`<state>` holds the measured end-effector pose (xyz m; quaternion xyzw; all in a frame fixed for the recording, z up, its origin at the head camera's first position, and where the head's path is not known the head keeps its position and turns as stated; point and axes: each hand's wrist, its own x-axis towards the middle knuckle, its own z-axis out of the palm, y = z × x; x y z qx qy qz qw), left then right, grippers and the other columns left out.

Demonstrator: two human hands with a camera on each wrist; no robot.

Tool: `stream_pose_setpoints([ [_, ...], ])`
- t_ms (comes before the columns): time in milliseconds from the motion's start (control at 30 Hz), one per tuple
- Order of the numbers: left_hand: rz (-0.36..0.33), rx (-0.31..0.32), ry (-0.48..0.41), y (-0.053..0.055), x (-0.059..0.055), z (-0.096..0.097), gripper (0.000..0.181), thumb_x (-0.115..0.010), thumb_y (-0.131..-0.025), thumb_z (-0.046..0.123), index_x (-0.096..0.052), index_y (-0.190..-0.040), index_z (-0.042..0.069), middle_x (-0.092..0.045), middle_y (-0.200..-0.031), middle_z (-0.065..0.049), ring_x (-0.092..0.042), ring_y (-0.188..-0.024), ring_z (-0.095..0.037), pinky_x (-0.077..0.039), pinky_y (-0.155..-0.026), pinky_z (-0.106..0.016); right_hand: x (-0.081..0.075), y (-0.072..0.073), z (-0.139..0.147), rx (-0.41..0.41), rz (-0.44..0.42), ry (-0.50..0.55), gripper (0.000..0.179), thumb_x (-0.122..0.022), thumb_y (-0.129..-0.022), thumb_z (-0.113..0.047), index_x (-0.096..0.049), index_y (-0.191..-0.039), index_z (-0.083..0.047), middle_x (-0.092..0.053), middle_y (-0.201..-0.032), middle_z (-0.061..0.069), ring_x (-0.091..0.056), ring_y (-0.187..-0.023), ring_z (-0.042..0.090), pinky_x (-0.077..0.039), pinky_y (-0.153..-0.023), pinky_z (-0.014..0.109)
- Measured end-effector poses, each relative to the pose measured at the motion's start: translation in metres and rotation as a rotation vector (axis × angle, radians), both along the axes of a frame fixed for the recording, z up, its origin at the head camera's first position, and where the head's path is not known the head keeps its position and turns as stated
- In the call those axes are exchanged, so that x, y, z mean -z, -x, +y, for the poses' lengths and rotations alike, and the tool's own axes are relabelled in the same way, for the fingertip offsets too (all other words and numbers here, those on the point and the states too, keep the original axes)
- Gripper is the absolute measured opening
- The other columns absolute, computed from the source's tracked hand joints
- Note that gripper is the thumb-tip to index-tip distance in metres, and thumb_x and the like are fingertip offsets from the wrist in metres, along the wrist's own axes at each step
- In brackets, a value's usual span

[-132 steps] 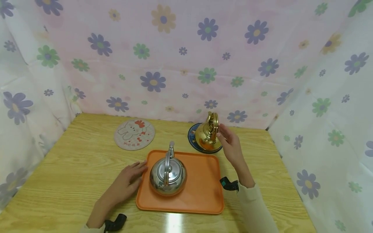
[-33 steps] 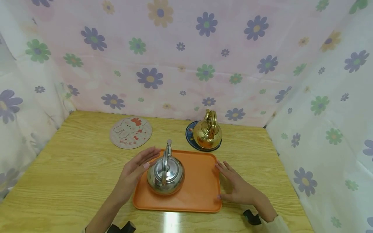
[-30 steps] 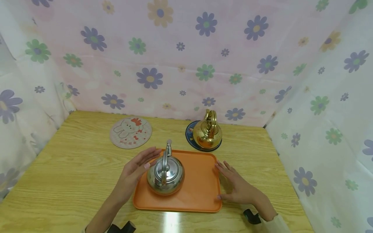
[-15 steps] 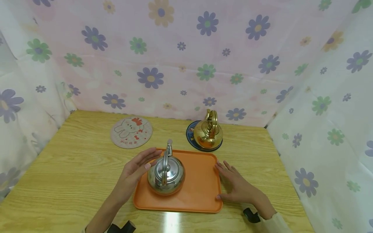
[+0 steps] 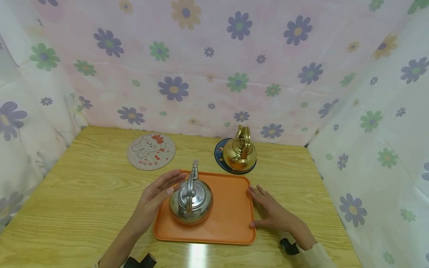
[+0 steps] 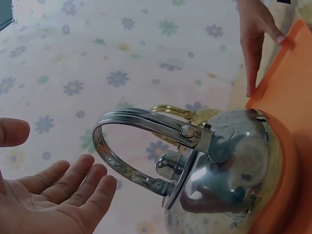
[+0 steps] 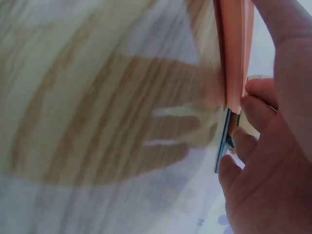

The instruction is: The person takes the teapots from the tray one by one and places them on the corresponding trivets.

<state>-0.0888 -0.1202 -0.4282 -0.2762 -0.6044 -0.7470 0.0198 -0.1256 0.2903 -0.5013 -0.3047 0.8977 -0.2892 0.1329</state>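
We judge the work to be partway along. The gold kettle (image 5: 231, 156) stands upright on the blue mat (image 5: 219, 159), right of centre in the head frame, so that part looks done to us. The silver kettle (image 5: 201, 210) stands upright on the left half of the tray (image 5: 232, 208), low in the centre, while the pale mat (image 5: 151, 160), left of centre on the table (image 5: 80, 186), bears no kettle; if anything is left, we would look there first.

We see the left hand (image 5: 152, 193) with its fingers apart from the thumb and nothing gripped, just beside the silver kettle; in the left wrist view the fingertips stop short of its handle (image 6: 141, 118). The right hand (image 5: 273, 216), at lower right, has its fingers spread, their tips at the tray's right rim, not clamped on it as far as we can tell
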Motion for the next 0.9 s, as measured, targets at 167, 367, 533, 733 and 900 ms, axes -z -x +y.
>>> stream_pose_setpoints([
  [167, 0.000, -0.002, -0.004, 0.000, 0.000, 0.002, 0.043, -0.033, -0.105, -0.008, -0.038, -0.148, -0.014, -0.059, -0.144, -0.009, -0.055, -0.135, -0.015, -0.047, -0.108, -0.024, 0.003, 0.002, 0.001, 0.011, -0.056, 0.072, 0.103, -0.084, -0.082, -0.041, -0.027, -0.161, -0.008, -0.019, -0.169, 0.014, -0.008, -0.155, 0.045, -0.015, -0.117, 0.073],
  [367, 0.003, 0.016, -0.029, 0.001, 0.001, 0.003, 0.045, -0.032, -0.105, -0.008, -0.042, -0.149, -0.006, -0.060, -0.144, -0.008, -0.056, -0.134, -0.014, -0.048, -0.108, -0.026, 0.007, 0.002, 0.002, 0.045, -0.097, 0.149, 0.105, -0.087, -0.079, -0.039, -0.029, -0.162, -0.014, -0.022, -0.169, 0.007, -0.010, -0.157, 0.038, -0.016, -0.120, 0.064],
  [533, -0.017, 0.012, -0.033, 0.001, 0.001, 0.004, 0.043, -0.033, -0.106, -0.006, -0.043, -0.148, -0.007, -0.060, -0.144, -0.007, -0.056, -0.134, -0.014, -0.049, -0.107, -0.027, 0.010, 0.003, 0.003, 0.045, -0.112, 0.201, 0.105, -0.088, -0.079, -0.035, -0.028, -0.162, -0.014, -0.023, -0.169, 0.007, -0.010, -0.156, 0.039, -0.011, -0.122, 0.019],
  [733, -0.077, -0.014, -0.019, 0.001, 0.000, 0.005, 0.041, -0.035, -0.108, -0.001, -0.037, -0.146, -0.017, -0.059, -0.144, -0.009, -0.057, -0.133, -0.016, -0.050, -0.106, -0.028, 0.012, 0.004, 0.003, 0.037, -0.120, 0.234, 0.106, -0.088, -0.079, -0.033, -0.026, -0.163, -0.013, -0.023, -0.169, 0.008, -0.010, -0.156, 0.041, -0.007, -0.113, 0.006],
  [900, -0.196, -0.007, -0.007, 0.001, -0.002, 0.006, 0.042, -0.037, -0.109, 0.006, -0.038, -0.147, -0.014, -0.059, -0.143, -0.006, -0.060, -0.129, -0.014, -0.051, -0.104, -0.028, 0.013, 0.003, 0.004, 0.040, -0.114, 0.225, 0.105, -0.088, -0.080, -0.034, -0.026, -0.163, -0.014, -0.023, -0.169, 0.007, -0.011, -0.156, 0.040, -0.007, -0.114, 0.007],
])
